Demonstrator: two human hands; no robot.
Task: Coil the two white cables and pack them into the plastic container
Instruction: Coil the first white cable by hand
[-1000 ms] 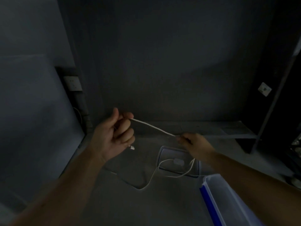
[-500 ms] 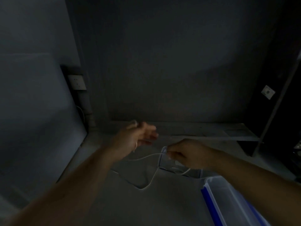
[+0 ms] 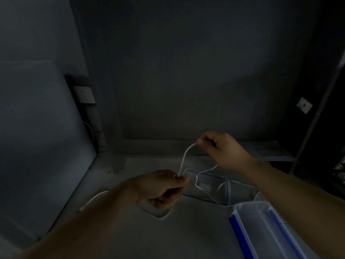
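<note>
1. A grey floor is seen.
2. A lid is laid flat just right of the left fingertips.
3. A container is set below the right fingers.
4. Cable slack is spread left of both.

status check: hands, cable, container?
Left hand and right hand both pinch the white cable, one loop strung between them. Slack trails over the lid. Plastic container open, no cable inside. Nothing blocking.

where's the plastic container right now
In the head view, the plastic container sits on the floor at lower right, under the right forearm, just nearer the camera than the clear lid.
</note>
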